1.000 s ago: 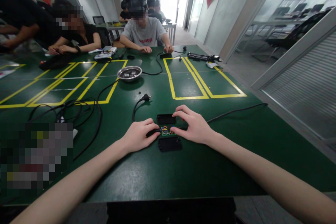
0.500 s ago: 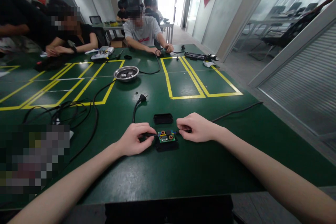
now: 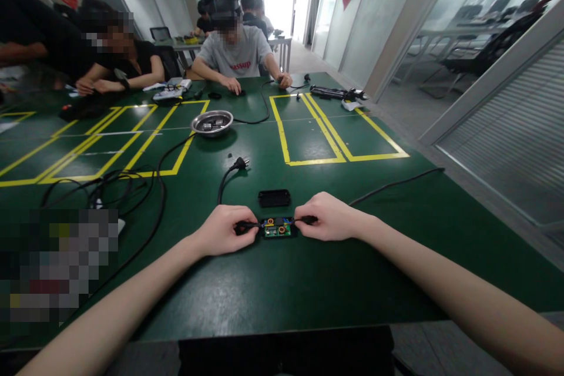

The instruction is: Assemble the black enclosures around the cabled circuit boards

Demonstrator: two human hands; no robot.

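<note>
A small green circuit board (image 3: 277, 227) with copper coils sits in a black case half on the green table (image 3: 308, 282), between my hands. My left hand (image 3: 226, 229) is closed, pinching the black cable at the board's left end. My right hand (image 3: 326, 216) is closed on the black cable (image 3: 396, 183) at the board's right end. A loose black case lid (image 3: 274, 197) lies just beyond the board. The left cable runs up to a plug (image 3: 240, 163).
A metal bowl (image 3: 212, 123) with small parts stands farther back. Tangled black cables (image 3: 110, 188) lie at the left. Yellow tape marks (image 3: 317, 135) cross the table. Other people sit working at the far side. A black tool (image 3: 337, 93) lies at the far right.
My hands went from resting over the board to pinching the cables at its two ends. The board now sits in the black case half that lay in front of it.
</note>
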